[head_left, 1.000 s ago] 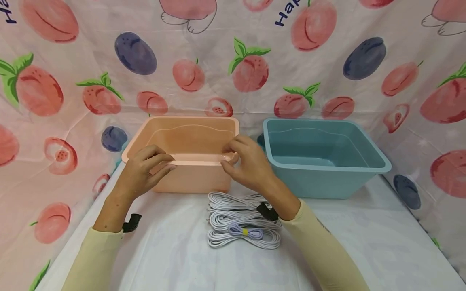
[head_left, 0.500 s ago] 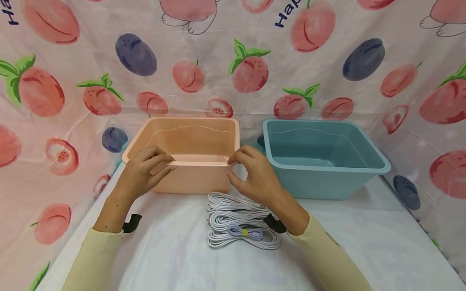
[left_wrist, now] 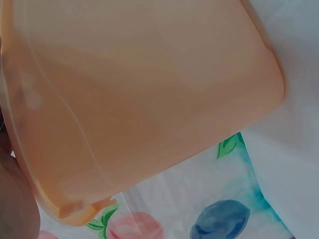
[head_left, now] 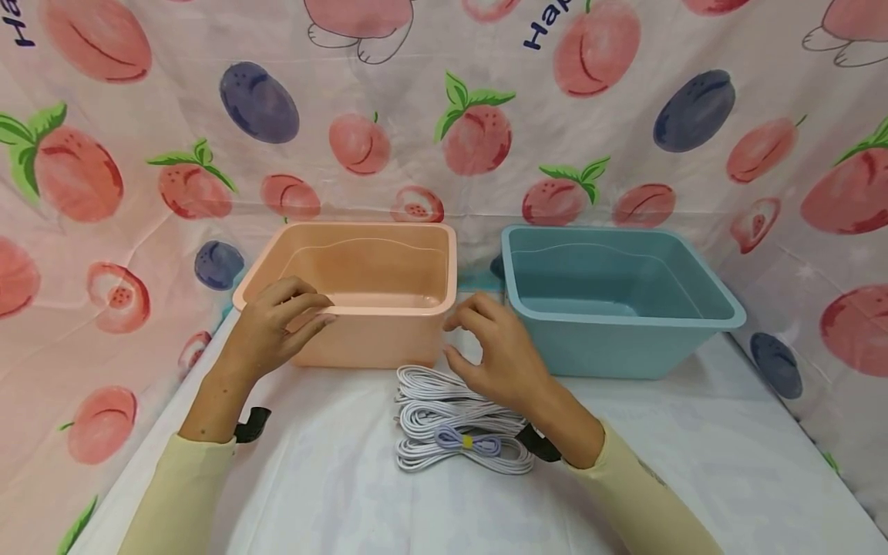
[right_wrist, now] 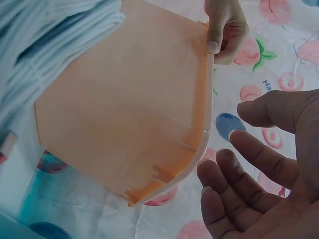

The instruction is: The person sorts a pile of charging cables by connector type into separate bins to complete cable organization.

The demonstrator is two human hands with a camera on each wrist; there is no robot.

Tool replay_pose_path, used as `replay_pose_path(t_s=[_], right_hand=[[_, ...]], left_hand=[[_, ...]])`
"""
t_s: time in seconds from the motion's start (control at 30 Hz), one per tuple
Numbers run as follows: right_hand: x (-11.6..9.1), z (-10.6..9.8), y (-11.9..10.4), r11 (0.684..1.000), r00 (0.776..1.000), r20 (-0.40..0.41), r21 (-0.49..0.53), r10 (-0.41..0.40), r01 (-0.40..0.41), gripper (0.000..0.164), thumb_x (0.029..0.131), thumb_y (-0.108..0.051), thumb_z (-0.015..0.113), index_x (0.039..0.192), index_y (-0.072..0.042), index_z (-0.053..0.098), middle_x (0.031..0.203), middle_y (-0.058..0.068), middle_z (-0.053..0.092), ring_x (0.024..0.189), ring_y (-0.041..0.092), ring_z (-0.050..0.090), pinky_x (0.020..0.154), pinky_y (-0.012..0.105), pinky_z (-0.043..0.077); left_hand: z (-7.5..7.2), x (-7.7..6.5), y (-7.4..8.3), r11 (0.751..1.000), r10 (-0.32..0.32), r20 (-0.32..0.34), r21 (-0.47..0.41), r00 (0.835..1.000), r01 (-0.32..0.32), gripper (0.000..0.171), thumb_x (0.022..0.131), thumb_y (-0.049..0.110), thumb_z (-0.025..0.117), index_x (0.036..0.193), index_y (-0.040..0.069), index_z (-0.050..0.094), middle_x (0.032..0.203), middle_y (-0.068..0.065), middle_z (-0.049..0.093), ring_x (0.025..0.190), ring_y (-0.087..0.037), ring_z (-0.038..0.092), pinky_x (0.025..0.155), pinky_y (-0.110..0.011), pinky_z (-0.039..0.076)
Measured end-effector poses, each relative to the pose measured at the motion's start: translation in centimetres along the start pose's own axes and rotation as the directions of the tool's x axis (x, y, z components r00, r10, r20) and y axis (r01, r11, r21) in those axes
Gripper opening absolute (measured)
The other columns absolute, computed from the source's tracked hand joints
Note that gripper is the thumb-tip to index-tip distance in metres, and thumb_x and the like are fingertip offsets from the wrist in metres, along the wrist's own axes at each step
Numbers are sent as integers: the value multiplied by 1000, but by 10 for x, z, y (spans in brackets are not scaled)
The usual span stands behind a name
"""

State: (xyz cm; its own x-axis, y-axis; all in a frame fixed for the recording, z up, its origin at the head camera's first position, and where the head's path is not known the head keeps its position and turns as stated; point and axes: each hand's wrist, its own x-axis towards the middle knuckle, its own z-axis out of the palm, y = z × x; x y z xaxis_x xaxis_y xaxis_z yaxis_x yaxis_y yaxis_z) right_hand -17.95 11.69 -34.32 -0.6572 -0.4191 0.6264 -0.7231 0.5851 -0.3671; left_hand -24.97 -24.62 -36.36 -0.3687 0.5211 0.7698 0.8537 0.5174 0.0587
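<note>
An orange plastic bin [head_left: 368, 339] stands at left centre. My left hand [head_left: 267, 327] pinches its near rim, thumb outside and fingers inside; the right wrist view shows that left hand [right_wrist: 229, 32] at the rim too. In the left wrist view the bin's outer wall [left_wrist: 159, 99] fills most of the picture. My right hand [head_left: 499, 351] hovers just off the bin's near right corner, fingers bent loosely and spread from the thumb, nothing between them. Below it lie bundled white cables [head_left: 444, 416], several coils in a row, with a smaller lilac cable [head_left: 451, 439] on top, tied in yellow.
A teal bin [head_left: 624, 347] stands to the right of the orange one, a narrow gap between them. The insides I can see of both bins show bare plastic. Fruit-printed cloth [head_left: 416, 100] hangs behind, and a white cloth [head_left: 333, 478] covers the table.
My right hand has come away from the orange bin's right rim, moving right and toward me, its thumb and fingers parting. The left hand keeps its place on the rim.
</note>
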Motion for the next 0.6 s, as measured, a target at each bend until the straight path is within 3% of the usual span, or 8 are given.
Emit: replay_pose_path(t_s=[0.6], right_hand=[[-31,3,-3,997,994,108,-73,4,4,25,84,-15,88,106,-13,75,102,-4,69,98,15,65,87,36,58]], left_hand=[[0,0,0,1000,2,8,-2,1000,-2,28,103,34,74,106,6,79,99,-9,66,86,-21,63,79,-25,47]])
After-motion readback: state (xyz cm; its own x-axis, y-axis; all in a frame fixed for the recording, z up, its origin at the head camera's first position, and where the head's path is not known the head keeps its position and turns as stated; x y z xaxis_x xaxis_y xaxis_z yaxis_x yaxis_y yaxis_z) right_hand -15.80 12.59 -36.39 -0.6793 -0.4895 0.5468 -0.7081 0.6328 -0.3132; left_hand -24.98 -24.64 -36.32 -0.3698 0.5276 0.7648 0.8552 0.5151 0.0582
